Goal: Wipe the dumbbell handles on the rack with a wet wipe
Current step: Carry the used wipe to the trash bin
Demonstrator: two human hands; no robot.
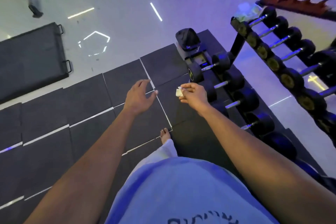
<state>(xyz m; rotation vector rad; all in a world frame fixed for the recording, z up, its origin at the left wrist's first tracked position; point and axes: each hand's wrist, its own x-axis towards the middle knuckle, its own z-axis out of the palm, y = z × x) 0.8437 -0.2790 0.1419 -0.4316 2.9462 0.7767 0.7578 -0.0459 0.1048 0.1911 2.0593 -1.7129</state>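
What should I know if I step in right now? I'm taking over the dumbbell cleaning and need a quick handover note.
Right hand: pinches a small crumpled wet wipe at its fingertips, held in the air just short of the lower row of dumbbells.
Left hand: open, holding nothing, hovering over the black floor mats.
Rack: to the right, two tiers of dumbbells, chrome handles facing up. A clear packet lies on its far end; whether it holds wipes I cannot tell.
Done: wipe in hand. Which handles are already cleaned cannot be told.
Left: bring the wipe onto the handles and rub each one.
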